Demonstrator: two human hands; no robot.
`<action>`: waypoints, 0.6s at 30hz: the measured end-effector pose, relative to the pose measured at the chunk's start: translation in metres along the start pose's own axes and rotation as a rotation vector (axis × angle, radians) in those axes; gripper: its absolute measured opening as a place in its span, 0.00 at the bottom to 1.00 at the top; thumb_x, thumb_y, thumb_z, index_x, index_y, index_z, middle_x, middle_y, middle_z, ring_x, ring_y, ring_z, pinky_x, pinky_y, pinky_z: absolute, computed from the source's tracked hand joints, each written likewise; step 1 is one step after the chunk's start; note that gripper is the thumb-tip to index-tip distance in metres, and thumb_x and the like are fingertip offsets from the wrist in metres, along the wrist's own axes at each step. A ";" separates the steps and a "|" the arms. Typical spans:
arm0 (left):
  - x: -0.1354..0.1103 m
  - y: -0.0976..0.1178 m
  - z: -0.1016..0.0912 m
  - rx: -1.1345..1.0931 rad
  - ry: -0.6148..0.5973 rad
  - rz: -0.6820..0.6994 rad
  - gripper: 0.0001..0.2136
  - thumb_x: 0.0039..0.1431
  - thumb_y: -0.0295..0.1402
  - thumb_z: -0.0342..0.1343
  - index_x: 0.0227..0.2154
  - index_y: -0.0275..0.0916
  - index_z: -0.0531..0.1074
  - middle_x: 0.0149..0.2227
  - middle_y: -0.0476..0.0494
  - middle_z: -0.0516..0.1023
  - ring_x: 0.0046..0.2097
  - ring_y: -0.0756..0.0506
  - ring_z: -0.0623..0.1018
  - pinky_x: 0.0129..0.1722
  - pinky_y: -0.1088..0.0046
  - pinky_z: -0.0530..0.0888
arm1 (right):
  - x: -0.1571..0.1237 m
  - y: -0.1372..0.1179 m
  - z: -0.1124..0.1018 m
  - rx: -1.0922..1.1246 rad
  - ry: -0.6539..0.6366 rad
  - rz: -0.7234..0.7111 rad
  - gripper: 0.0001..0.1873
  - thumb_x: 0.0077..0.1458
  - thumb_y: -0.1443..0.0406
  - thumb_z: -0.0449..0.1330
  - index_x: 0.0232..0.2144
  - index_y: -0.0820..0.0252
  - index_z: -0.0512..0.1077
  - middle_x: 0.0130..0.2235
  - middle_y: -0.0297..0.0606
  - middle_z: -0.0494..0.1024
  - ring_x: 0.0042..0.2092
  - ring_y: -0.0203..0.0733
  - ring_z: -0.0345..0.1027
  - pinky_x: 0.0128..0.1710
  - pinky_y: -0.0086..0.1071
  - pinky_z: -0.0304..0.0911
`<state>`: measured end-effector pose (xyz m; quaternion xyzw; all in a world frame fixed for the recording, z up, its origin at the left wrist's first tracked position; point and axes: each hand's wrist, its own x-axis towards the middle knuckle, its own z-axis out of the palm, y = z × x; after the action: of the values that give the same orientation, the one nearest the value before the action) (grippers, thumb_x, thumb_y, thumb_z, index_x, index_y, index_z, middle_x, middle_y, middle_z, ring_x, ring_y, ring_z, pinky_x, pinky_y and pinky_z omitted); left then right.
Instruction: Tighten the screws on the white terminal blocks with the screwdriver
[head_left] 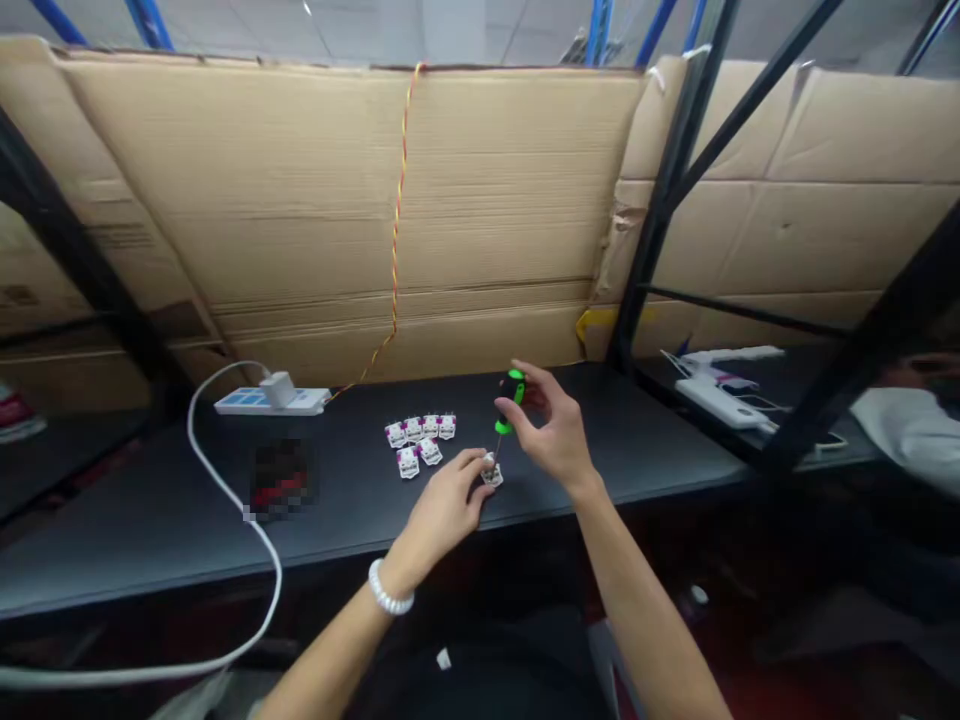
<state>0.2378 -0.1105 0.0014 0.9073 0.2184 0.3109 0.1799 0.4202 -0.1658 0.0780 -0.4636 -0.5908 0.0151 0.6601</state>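
My right hand (551,428) grips a small screwdriver with a green and black handle (511,400), held nearly upright with its tip down. The tip meets a small white switch part (492,472) that my left hand (448,498) pinches against the black table (150,520). A white bead bracelet sits on my left wrist. Just to the left lie several more small white and purple switch parts (421,440) in a loose row with two in front.
A white power strip (271,400) with a plugged adapter and a long white cable (225,480) lies at the left. A cardboard wall (420,200) stands behind, with a red-yellow wire hanging down it. A black frame post (660,220) and white devices (724,385) are at the right.
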 end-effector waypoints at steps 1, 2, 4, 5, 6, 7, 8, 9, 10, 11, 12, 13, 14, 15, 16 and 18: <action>0.000 0.000 0.000 -0.004 -0.001 -0.002 0.13 0.68 0.24 0.59 0.52 0.43 0.77 0.61 0.40 0.78 0.58 0.38 0.82 0.62 0.56 0.79 | 0.000 0.000 0.000 -0.001 0.000 -0.001 0.26 0.62 0.57 0.69 0.61 0.51 0.74 0.47 0.40 0.85 0.40 0.44 0.83 0.44 0.39 0.82; 0.001 0.001 0.000 -0.008 -0.003 -0.003 0.13 0.68 0.24 0.59 0.52 0.43 0.77 0.60 0.40 0.79 0.58 0.38 0.82 0.62 0.57 0.79 | -0.001 0.000 0.000 -0.004 0.001 -0.004 0.26 0.62 0.57 0.69 0.61 0.52 0.74 0.47 0.40 0.85 0.40 0.44 0.83 0.43 0.39 0.82; 0.001 0.002 -0.001 -0.015 -0.010 -0.008 0.11 0.69 0.24 0.58 0.50 0.42 0.78 0.60 0.40 0.79 0.58 0.38 0.82 0.62 0.57 0.79 | -0.001 0.000 0.000 -0.016 0.008 -0.010 0.26 0.62 0.56 0.69 0.61 0.52 0.74 0.46 0.40 0.85 0.39 0.44 0.83 0.43 0.39 0.82; 0.001 0.002 -0.001 -0.018 -0.010 -0.011 0.10 0.69 0.25 0.58 0.49 0.42 0.78 0.60 0.40 0.79 0.58 0.38 0.82 0.62 0.56 0.79 | -0.001 0.000 0.000 -0.024 0.011 -0.015 0.26 0.62 0.56 0.69 0.60 0.52 0.74 0.46 0.40 0.85 0.40 0.44 0.83 0.43 0.39 0.82; 0.001 0.002 -0.001 -0.020 -0.009 -0.012 0.10 0.70 0.26 0.58 0.49 0.42 0.78 0.60 0.40 0.79 0.58 0.38 0.82 0.62 0.56 0.79 | -0.001 -0.001 0.000 -0.031 0.012 -0.017 0.26 0.62 0.56 0.69 0.60 0.53 0.74 0.46 0.40 0.85 0.40 0.44 0.83 0.43 0.39 0.82; 0.001 0.001 -0.001 -0.022 -0.006 -0.008 0.09 0.70 0.26 0.57 0.49 0.42 0.78 0.60 0.40 0.78 0.58 0.38 0.82 0.62 0.56 0.79 | -0.001 -0.001 0.000 -0.038 0.012 -0.017 0.26 0.62 0.56 0.69 0.60 0.53 0.74 0.46 0.40 0.85 0.40 0.44 0.83 0.43 0.39 0.82; 0.000 0.001 0.000 -0.023 -0.002 -0.002 0.10 0.71 0.26 0.57 0.50 0.42 0.78 0.60 0.40 0.78 0.58 0.38 0.81 0.62 0.56 0.79 | -0.002 -0.001 0.000 -0.044 0.013 -0.018 0.26 0.62 0.56 0.69 0.60 0.53 0.74 0.46 0.40 0.85 0.40 0.44 0.83 0.43 0.40 0.82; 0.000 0.001 0.000 -0.023 0.001 0.004 0.11 0.70 0.26 0.57 0.51 0.43 0.77 0.60 0.40 0.78 0.58 0.38 0.81 0.62 0.56 0.79 | -0.002 -0.001 0.000 -0.048 0.016 -0.022 0.26 0.62 0.56 0.69 0.60 0.52 0.74 0.46 0.40 0.85 0.40 0.44 0.83 0.43 0.40 0.82; 0.000 0.000 0.001 -0.021 0.003 0.008 0.12 0.70 0.25 0.57 0.52 0.43 0.77 0.61 0.40 0.78 0.58 0.38 0.81 0.62 0.56 0.79 | -0.002 -0.001 0.000 -0.049 0.019 -0.028 0.26 0.62 0.56 0.69 0.60 0.52 0.74 0.46 0.40 0.85 0.40 0.45 0.83 0.44 0.40 0.82; 0.000 0.000 0.001 -0.016 0.001 0.008 0.13 0.70 0.25 0.57 0.53 0.43 0.77 0.61 0.40 0.78 0.58 0.38 0.81 0.62 0.57 0.78 | -0.002 -0.001 0.000 -0.047 0.021 -0.031 0.26 0.62 0.56 0.69 0.60 0.52 0.74 0.46 0.40 0.84 0.40 0.45 0.83 0.44 0.41 0.82; -0.001 -0.001 0.001 -0.010 -0.003 0.006 0.13 0.70 0.25 0.57 0.53 0.43 0.77 0.61 0.40 0.77 0.58 0.38 0.81 0.62 0.57 0.78 | -0.002 -0.001 -0.001 -0.044 0.023 -0.031 0.26 0.62 0.56 0.69 0.60 0.52 0.74 0.46 0.40 0.84 0.40 0.45 0.83 0.44 0.41 0.82; -0.001 -0.001 0.002 -0.004 -0.010 0.002 0.13 0.70 0.25 0.57 0.53 0.43 0.77 0.61 0.40 0.77 0.58 0.38 0.82 0.62 0.57 0.79 | -0.002 0.000 -0.001 -0.041 0.022 -0.031 0.26 0.62 0.57 0.69 0.61 0.52 0.73 0.47 0.40 0.84 0.41 0.45 0.83 0.43 0.41 0.82; -0.001 -0.001 0.002 0.002 -0.015 -0.003 0.12 0.70 0.25 0.57 0.52 0.43 0.77 0.61 0.40 0.77 0.58 0.38 0.82 0.62 0.57 0.79 | -0.002 0.000 -0.001 -0.042 0.021 -0.030 0.26 0.62 0.57 0.69 0.61 0.52 0.73 0.47 0.41 0.85 0.41 0.46 0.83 0.43 0.41 0.82; -0.001 -0.001 0.002 0.005 -0.018 -0.005 0.12 0.70 0.25 0.57 0.52 0.42 0.77 0.61 0.39 0.77 0.58 0.38 0.82 0.61 0.57 0.79 | -0.002 0.000 -0.001 -0.045 0.019 -0.029 0.26 0.62 0.57 0.69 0.61 0.52 0.73 0.47 0.41 0.85 0.41 0.46 0.83 0.43 0.41 0.82; -0.001 0.000 0.002 0.004 -0.019 -0.003 0.12 0.70 0.25 0.57 0.52 0.42 0.77 0.61 0.39 0.77 0.57 0.38 0.82 0.61 0.57 0.79 | -0.002 0.001 -0.001 -0.050 0.017 -0.027 0.26 0.62 0.57 0.69 0.61 0.53 0.73 0.47 0.42 0.85 0.42 0.47 0.83 0.43 0.41 0.82; -0.001 0.000 0.001 -0.004 -0.021 0.005 0.12 0.70 0.24 0.57 0.52 0.42 0.77 0.61 0.39 0.77 0.57 0.38 0.82 0.61 0.58 0.79 | -0.002 0.001 -0.001 -0.058 0.017 -0.026 0.26 0.62 0.57 0.69 0.60 0.53 0.73 0.47 0.42 0.85 0.42 0.47 0.83 0.44 0.41 0.82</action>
<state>0.2381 -0.1114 0.0001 0.9107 0.2134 0.3025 0.1833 0.4208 -0.1669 0.0755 -0.4751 -0.5915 -0.0145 0.6514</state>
